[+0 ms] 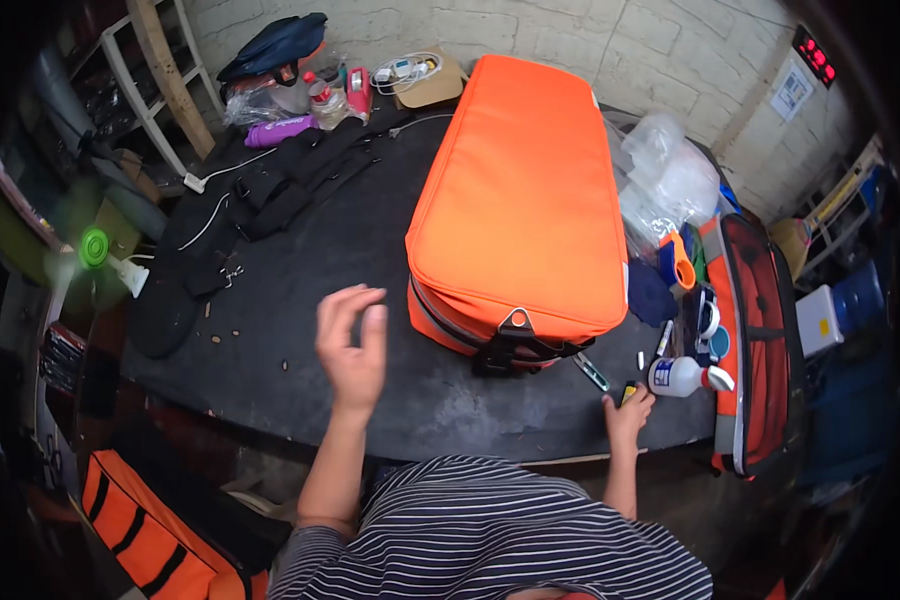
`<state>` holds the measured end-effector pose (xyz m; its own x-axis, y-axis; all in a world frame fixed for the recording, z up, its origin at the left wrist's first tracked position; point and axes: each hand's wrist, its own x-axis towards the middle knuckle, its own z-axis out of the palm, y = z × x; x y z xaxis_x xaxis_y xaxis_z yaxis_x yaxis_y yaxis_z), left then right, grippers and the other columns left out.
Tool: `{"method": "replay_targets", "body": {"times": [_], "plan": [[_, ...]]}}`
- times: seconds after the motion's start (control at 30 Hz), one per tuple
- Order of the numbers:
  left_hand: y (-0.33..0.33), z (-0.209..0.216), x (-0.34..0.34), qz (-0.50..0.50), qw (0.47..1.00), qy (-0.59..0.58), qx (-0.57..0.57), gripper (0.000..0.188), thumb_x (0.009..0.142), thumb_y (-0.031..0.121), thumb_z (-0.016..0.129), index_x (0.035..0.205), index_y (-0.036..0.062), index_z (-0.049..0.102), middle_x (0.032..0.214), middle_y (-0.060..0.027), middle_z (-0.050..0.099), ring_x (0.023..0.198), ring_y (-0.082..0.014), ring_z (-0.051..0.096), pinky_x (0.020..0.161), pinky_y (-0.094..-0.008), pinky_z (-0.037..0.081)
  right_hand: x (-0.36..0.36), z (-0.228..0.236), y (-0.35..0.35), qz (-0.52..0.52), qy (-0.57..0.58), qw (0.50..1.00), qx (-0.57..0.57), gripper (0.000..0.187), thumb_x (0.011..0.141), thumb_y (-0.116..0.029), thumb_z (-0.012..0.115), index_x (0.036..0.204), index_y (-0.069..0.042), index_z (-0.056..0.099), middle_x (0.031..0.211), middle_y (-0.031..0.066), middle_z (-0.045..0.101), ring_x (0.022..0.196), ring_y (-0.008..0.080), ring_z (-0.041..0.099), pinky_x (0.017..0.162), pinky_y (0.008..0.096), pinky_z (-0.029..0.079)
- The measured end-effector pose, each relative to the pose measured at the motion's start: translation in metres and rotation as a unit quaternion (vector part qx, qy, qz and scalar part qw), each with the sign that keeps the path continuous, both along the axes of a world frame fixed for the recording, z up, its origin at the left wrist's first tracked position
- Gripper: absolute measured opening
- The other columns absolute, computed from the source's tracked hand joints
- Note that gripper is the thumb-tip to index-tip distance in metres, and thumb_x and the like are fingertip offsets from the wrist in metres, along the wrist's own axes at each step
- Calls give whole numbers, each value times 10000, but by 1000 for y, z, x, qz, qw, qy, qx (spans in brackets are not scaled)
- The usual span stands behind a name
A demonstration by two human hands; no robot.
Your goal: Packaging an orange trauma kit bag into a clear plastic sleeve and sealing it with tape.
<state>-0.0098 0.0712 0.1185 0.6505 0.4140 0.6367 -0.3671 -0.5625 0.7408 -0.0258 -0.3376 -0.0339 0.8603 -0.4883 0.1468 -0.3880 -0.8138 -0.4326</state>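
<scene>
Left hand (353, 345) half open, right hand (627, 413) loosely around small yellow-black object (628, 393).

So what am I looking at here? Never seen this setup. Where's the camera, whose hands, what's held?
No robot: these are a person's two bare hands. The single picture comes from a wide fisheye camera on their head, looking down, so edges bend and the striped shirt below is their own.

On the dark table sits a big orange bag, with black straps to its left, and clear plastic and a white spray bottle to its right.

The left hand is open and empty. The right hand is at a small yellow-and-black thing; I can't tell whether it is gripped.
</scene>
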Motion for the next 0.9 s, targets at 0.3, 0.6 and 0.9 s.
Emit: {"method": "replay_targets", "body": {"times": [0.3,0.6,0.9], "plan": [[58,0,91,54,994,16,94,156,786,65,632,939,50,656,958,-85,607,955,-256,555,859,-343,425,7,43,61,171,-217,960,45,311,751,-30,649,1048,-28,558,1172,182,417,1157,356,395,997,434,311],[225,-70,160,95,972,115,183,120,752,120,661,863,78,655,849,-105,607,877,-305,560,819,-381,418,44,236,186,436,-341,831,47,723,934,-518,404,1403,24,308,1464,214,280,1369,352,244,1104,442,184],[296,-103,194,74,938,209,267,272,742,152,698,997,80,637,1069,-104,544,1174,-333,422,961,-486,333,219,251,91,4,254,927,-277,612,910,-523,387,1328,-77,420,1386,188,370,1275,307,388,996,561,314]]}}
